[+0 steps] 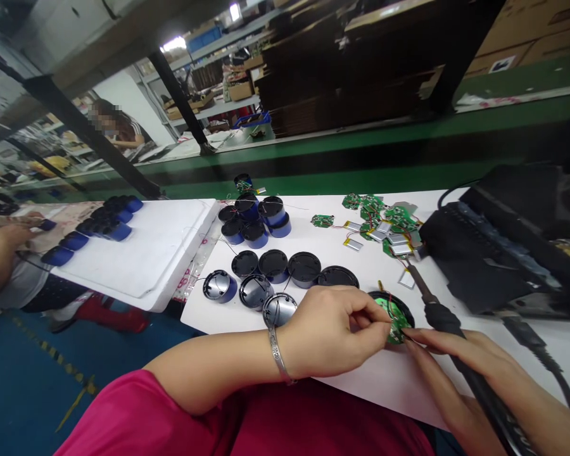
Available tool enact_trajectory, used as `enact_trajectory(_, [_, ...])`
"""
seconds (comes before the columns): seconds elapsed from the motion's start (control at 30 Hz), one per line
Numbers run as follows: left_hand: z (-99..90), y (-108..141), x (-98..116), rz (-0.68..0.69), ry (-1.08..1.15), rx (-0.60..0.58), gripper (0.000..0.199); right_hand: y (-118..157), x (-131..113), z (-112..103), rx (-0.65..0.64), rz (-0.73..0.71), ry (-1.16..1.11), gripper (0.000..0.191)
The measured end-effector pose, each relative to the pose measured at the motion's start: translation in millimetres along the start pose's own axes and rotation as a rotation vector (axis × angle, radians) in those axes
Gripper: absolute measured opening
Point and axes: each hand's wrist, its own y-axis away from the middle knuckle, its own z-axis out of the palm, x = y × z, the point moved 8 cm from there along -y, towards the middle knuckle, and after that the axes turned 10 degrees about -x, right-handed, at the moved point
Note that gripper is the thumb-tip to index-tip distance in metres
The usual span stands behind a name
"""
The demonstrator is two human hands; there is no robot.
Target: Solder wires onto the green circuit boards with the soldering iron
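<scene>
A green circuit board (395,320) sits in a round black case (406,305) in front of me. My left hand (339,329) is closed in a pinch at the board's left edge; what lies between the fingertips is too small to make out. On the other side, the fingertips of my right hand (475,373) touch the board's right edge. A black soldering iron (441,318) runs across my right hand, lodged by the thumb and index finger, its tip pointing away from me. Close to my left hand stand several round black-and-blue cases (304,269) with thin black wires.
Several circuit boards (401,218) and silver battery cells (399,244) lie at the back right, beside a black box (484,253). More blue cases (254,233) are stacked behind. At left, a co-worker's hand (14,234) is near a white foam tray (137,253) bearing cases.
</scene>
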Motion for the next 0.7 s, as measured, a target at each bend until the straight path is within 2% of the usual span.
enact_trajectory(0.07, [4.5,0,3,0.062,-0.055,-0.029,0.008,1,-10,1,-0.002,-0.110,0.103,0.034])
enact_trajectory(0.2, [6.5,1,12,0.180,-0.109,-0.034,0.011,5,-9,4,-0.030,-0.092,0.159,0.037])
enact_trajectory(0.33, [2.7,1,15,0.207,-0.204,0.052,0.012,6,-7,6,-0.056,-0.113,0.155,0.038])
enact_trajectory(0.43, [4.7,2,15,0.255,-0.319,0.111,0.012,10,-5,8,-0.015,-0.100,0.066,0.031])
enact_trajectory(0.6, [7.6,0,7,0.228,-0.354,0.151,0.011,18,-4,8,0.086,0.043,-0.046,0.027])
enact_trajectory(0.7, [7.9,-1,7,0.206,-0.351,0.150,0.009,17,-9,5,0.083,0.004,-0.038,0.029])
